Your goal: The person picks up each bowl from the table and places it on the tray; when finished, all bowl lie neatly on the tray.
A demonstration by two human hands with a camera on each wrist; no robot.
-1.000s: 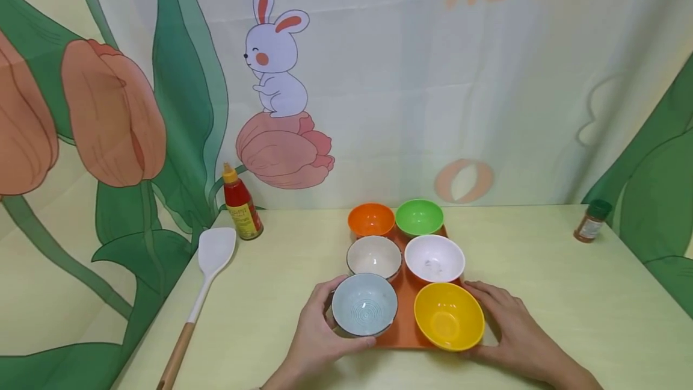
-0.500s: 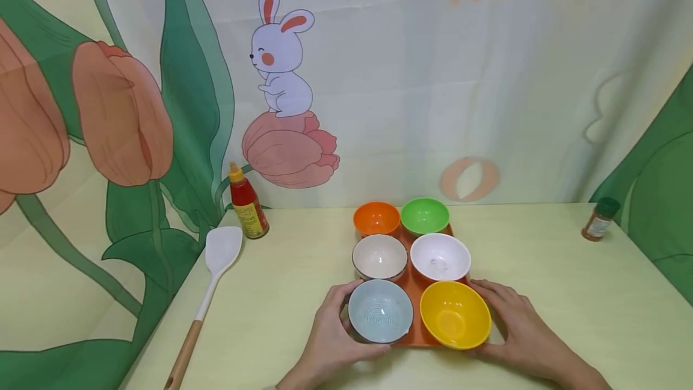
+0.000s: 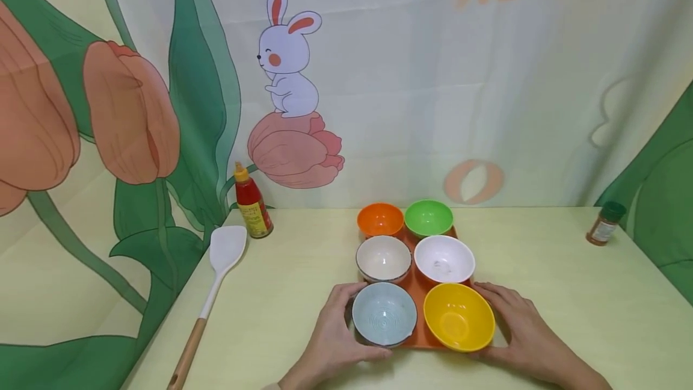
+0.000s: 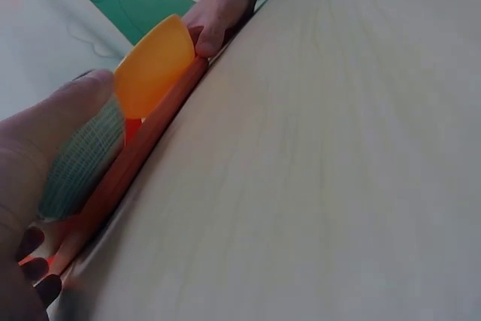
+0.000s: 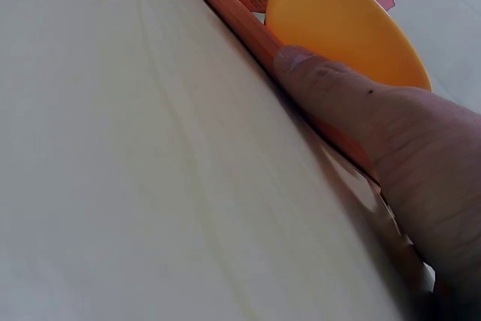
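Observation:
My left hand (image 3: pixel 337 331) holds the light-blue bowl (image 3: pixel 384 314), its thumb along the near side and its fingers round the left. In the left wrist view the thumb reaches the rim of this ridged bowl (image 4: pixel 86 155). The bowl sits at the near left of an orange tray (image 3: pixel 418 300). At the tray's near right stands a yellow bowl (image 3: pixel 459 318). Beside it, my right hand (image 3: pixel 517 331) grips the tray's corner; in the right wrist view the thumb (image 5: pixel 323 84) presses on the tray's edge (image 5: pixel 233 16), just under the yellow bowl.
Behind on the tray stand a cream bowl (image 3: pixel 383 259), a white bowl (image 3: pixel 444 259), an orange bowl (image 3: pixel 381 219) and a green bowl (image 3: pixel 429 218). A white spatula (image 3: pixel 208 294) and a red sauce bottle (image 3: pixel 253 206) are at left. A small spice jar (image 3: pixel 605 224) stands far right.
The left hand has shifted the light-blue bowl slightly right and nearer, more in line with the cream bowl. The whole head view has drifted a little. The right hand keeps its place at the tray.

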